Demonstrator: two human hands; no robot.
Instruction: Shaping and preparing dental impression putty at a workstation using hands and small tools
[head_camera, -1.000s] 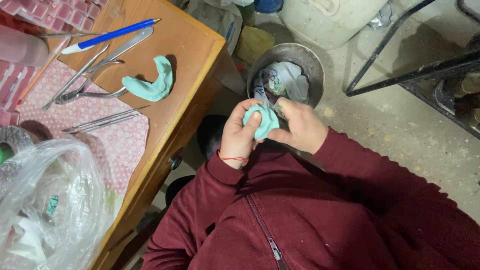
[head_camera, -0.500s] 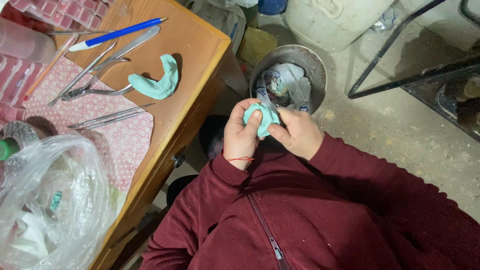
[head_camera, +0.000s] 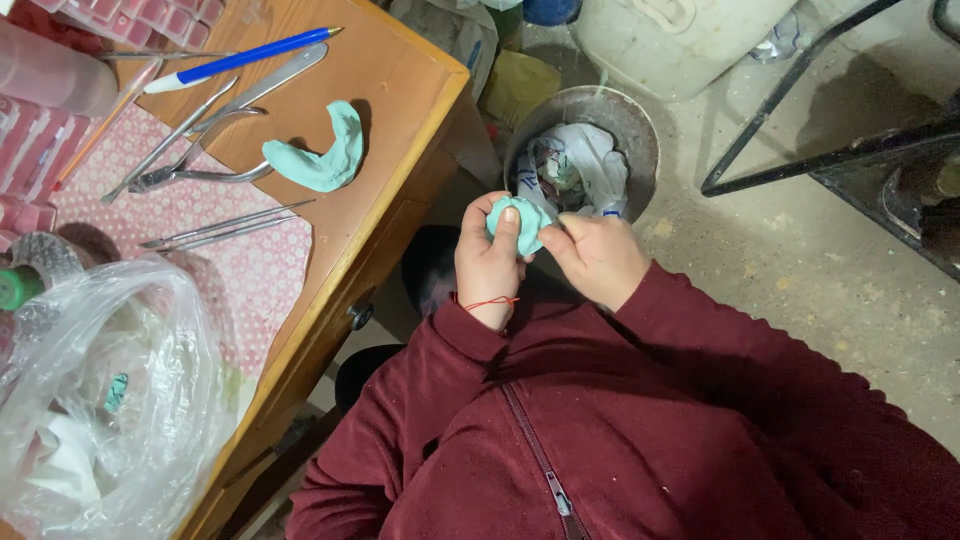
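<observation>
Both hands, left hand (head_camera: 490, 262) and right hand (head_camera: 598, 258), still grip the green putty lump (head_camera: 520, 220) with closed fingers, now lower, nearer the bin (head_camera: 640, 135).

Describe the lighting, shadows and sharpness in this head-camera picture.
Head view: soft, even light, no harsh glare; the green mould on the desk throws a short shadow; the left hand, right hand and the green lump they hold are fairly sharp; the plastic bag shows mild sheen.

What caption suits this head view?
Both hands, left and right, hold a green lump above a bin.
</observation>
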